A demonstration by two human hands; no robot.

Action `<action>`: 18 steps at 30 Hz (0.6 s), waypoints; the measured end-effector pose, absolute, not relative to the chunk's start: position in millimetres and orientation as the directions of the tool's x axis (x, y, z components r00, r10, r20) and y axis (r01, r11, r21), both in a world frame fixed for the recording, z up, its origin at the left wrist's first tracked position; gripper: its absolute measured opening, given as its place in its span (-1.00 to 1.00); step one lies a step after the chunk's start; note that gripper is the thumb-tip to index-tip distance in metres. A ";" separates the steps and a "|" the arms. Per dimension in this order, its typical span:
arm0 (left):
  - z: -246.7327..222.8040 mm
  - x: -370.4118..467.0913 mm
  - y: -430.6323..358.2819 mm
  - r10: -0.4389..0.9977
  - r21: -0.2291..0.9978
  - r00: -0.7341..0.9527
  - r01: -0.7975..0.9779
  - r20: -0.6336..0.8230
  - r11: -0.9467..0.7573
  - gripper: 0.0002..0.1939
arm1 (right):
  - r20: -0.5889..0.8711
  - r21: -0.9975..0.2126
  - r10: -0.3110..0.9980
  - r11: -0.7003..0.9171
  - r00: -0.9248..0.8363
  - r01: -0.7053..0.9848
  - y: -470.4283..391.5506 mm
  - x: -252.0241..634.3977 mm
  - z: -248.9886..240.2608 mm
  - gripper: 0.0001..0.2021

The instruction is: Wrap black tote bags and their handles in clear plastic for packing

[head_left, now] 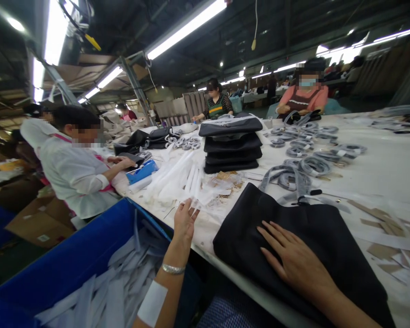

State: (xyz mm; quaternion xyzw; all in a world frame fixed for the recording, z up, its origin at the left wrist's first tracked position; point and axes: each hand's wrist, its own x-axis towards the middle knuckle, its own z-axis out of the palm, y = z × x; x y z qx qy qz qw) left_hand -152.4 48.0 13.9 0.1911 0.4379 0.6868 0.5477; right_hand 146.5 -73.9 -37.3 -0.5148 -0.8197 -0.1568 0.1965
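A black leather-look bag (pixel 314 232) lies on the table in front of me, its grey strap (pixel 295 177) reaching up behind it. My right hand (pixel 289 250) rests flat on the bag, fingers stretched out and slightly apart. Off the bag's left side, at the table edge, my left hand (pixel 186 221) has its fingers bent together on a thin piece of clear plastic film (pixel 207 207). The film blends into the loose plastic behind it. On my left forearm sits a white patch (pixel 152 303), below a silver bracelet (pixel 173 269).
White plastic strips (pixel 167 177) and a stack of black bags (pixel 233 152) stand beyond my hands. Coiled grey straps (pixel 314 166) and cardboard scraps (pixel 382 216) lie right. A blue bin (pixel 71 259) holds pale strips. Co-workers sit around the table, one (pixel 77 168) close at left.
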 end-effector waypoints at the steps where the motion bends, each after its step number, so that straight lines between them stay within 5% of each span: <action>1: 14.7 -154.7 47.2 0.915 0.816 -0.344 -0.577 -0.210 -0.030 -0.87 | 0.495 0.051 0.776 0.423 -0.390 0.905 -73.6 146.2 -38.2 -0.49; 9: 20.0 -157.0 44.2 0.925 0.828 -0.337 -0.559 -0.177 -0.045 -0.72 | 0.564 0.028 0.739 0.429 -0.369 0.903 -71.5 146.5 -45.4 -0.51; 18: 37.8 -160.7 44.1 0.952 0.854 -0.290 -0.516 -0.103 -0.065 -0.79 | 0.553 -0.015 0.750 0.443 -0.362 0.896 -74.0 146.9 -44.4 -0.49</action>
